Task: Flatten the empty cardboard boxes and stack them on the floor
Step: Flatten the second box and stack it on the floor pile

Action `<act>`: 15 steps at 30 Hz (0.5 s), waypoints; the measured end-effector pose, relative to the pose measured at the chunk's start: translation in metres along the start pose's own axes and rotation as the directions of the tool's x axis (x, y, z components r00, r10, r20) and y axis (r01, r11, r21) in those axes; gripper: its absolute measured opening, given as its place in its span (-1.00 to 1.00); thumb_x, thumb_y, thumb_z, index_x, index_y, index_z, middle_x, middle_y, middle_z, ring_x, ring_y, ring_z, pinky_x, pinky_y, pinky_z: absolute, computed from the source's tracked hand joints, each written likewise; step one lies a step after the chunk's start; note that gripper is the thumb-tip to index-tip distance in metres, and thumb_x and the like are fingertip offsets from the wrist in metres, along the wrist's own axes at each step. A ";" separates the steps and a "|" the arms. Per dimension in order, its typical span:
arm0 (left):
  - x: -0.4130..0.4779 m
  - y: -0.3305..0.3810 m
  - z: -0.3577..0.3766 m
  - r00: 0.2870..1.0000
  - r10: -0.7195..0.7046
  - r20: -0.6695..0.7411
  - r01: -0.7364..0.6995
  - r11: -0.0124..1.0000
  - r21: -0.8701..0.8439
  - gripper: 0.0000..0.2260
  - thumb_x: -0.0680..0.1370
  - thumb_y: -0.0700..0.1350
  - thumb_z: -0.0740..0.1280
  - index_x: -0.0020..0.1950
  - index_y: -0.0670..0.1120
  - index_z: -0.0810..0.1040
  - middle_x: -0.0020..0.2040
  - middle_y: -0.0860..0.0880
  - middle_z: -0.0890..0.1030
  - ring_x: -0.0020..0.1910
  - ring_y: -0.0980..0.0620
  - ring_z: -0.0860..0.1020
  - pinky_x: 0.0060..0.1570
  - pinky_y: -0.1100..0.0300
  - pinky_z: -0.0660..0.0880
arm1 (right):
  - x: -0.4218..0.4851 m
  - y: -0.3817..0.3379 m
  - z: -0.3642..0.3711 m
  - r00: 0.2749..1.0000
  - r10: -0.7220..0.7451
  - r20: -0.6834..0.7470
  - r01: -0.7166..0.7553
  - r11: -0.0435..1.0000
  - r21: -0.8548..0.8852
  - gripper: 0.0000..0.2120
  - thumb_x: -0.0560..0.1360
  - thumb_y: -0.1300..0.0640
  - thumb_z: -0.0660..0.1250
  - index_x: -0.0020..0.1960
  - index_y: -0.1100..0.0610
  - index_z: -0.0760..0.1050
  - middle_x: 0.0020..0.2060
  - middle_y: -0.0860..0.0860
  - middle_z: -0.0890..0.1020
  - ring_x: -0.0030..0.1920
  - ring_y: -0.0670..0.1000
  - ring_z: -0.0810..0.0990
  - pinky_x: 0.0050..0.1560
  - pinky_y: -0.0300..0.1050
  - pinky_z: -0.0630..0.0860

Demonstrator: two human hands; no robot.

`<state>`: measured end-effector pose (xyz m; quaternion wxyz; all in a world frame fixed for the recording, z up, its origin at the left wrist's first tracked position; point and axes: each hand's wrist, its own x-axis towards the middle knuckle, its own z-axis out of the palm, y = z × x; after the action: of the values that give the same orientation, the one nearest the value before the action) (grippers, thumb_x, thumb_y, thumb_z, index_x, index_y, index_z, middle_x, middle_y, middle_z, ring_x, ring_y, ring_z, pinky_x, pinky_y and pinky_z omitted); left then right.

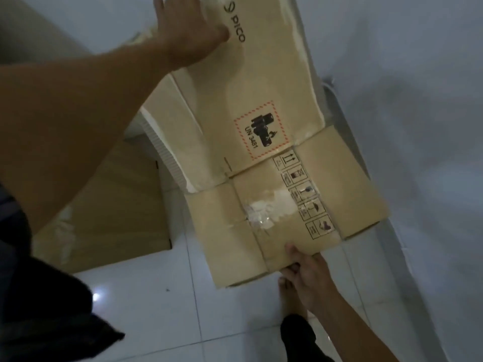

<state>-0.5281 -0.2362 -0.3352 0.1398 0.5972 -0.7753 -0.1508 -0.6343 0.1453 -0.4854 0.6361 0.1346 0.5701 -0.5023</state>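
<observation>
While the left hand (192,35) lies spread, palm down, on the upper panel of the PICO-branded cardboard box (261,105) at about 11 o'clock in the view, the right hand (304,270) pinches the near edge of a bottom flap (282,246) at about 5 o'clock, thumb on top and fingers curled beneath. The left hand grasps nothing; it presses flat beside the printed logo. The box appears collapsed and is held tilted above the white tiled floor (156,309), spanning from 12 to 4 o'clock. A red-bordered UN 3481 battery label (261,130) sits mid-panel, a column of handling symbols (304,197) runs along the flap below, and torn tape residue (261,214) marks the flap seam. A bare foot (290,296) stands directly under the gripped flap. At 8 o'clock another flattened cardboard box (109,212) lies on the floor, probably the start of the stack; a white object (162,142) shows between the two, too hidden to identify.

Judged risks: the flaps splay outward, so the box may spring partly open once pressure is released; the thin pinch on one flap may slip or tear along the taped seam; lowering may catch the foot beneath; dim light obscures the edges, so the box could land askew on the stack.
</observation>
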 end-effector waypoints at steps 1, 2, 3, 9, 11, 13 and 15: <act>-0.003 -0.012 0.024 1.000 -0.013 0.018 0.014 1.000 -0.024 -0.24 0.29 0.38 0.26 0.40 0.02 0.36 0.39 -0.01 0.41 0.40 -0.08 0.31 0.43 -0.09 0.19 | 0.023 0.009 -0.003 1.000 0.004 0.010 -0.004 1.000 0.008 -0.48 0.36 0.25 0.40 0.29 0.02 0.43 0.04 0.01 0.67 0.03 0.08 0.64 -0.20 -0.03 0.65; -0.009 -0.024 0.048 0.999 -0.001 0.037 0.002 1.000 -0.026 -0.22 0.31 0.36 0.27 0.44 0.02 0.31 0.44 -0.03 0.36 0.43 -0.11 0.26 0.45 -0.10 0.17 | 0.048 0.020 -0.006 1.000 0.005 0.014 -0.005 1.000 0.020 -0.43 0.30 0.22 0.43 0.29 0.01 0.43 0.07 0.02 0.66 0.04 0.09 0.65 -0.21 -0.03 0.65; -0.019 -0.035 0.073 0.998 0.028 0.054 -0.027 1.000 -0.017 -0.25 0.39 0.29 0.30 0.48 -0.01 0.24 0.47 -0.07 0.30 0.47 -0.14 0.20 0.47 -0.10 0.09 | 0.073 0.031 -0.007 1.000 0.005 0.016 -0.005 0.999 0.035 -0.40 0.28 0.21 0.44 0.29 0.00 0.42 0.10 0.02 0.64 0.04 0.10 0.65 -0.22 -0.03 0.65; -0.163 -0.114 0.245 0.949 0.107 0.296 -0.104 0.994 -0.028 -0.40 0.47 0.07 0.39 0.45 -0.03 0.27 0.46 -0.06 0.32 0.46 -0.04 0.22 0.48 -0.13 0.00 | 0.221 0.110 -0.025 0.989 0.129 -0.070 -0.132 0.990 -0.041 -0.62 0.53 0.32 0.26 0.33 0.18 0.38 0.07 0.14 0.60 0.10 0.17 0.56 -0.03 0.14 0.60; -0.217 -0.153 0.298 0.888 0.054 0.457 -0.084 0.995 0.045 -0.42 0.48 0.10 0.37 0.45 -0.02 0.29 0.47 -0.05 0.32 0.47 -0.03 0.21 0.48 -0.16 -0.04 | 0.245 0.127 -0.035 0.978 0.168 -0.122 -0.171 0.985 -0.021 -0.63 0.53 0.33 0.25 0.33 0.23 0.37 0.07 0.18 0.58 0.08 0.19 0.55 -0.03 0.17 0.57; -0.259 -0.183 0.335 0.851 0.003 0.525 -0.055 0.995 0.083 -0.42 0.49 0.16 0.34 0.44 -0.02 0.30 0.47 -0.05 0.32 0.47 -0.02 0.21 0.48 -0.13 -0.04 | 0.256 0.139 -0.048 0.989 0.126 -0.076 -0.125 0.992 0.022 -0.60 0.54 0.33 0.24 0.36 0.18 0.34 0.18 0.17 0.55 0.08 0.18 0.55 -0.16 0.11 0.59; -0.283 -0.202 0.360 0.847 -0.045 0.529 0.001 0.997 0.083 -0.44 0.51 0.20 0.28 0.43 -0.02 0.32 0.48 -0.06 0.31 0.47 -0.01 0.21 0.47 -0.05 -0.01 | 0.263 0.146 -0.060 0.997 0.076 0.003 -0.076 0.997 0.018 -0.57 0.54 0.33 0.24 0.39 0.16 0.33 0.22 0.17 0.55 0.05 0.14 0.58 -0.32 0.00 0.63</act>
<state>-0.4222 0.0128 -0.7559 -0.1056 0.5468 -0.7818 -0.2804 -0.5942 0.1295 -0.7888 0.6541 0.1614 0.5591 -0.4831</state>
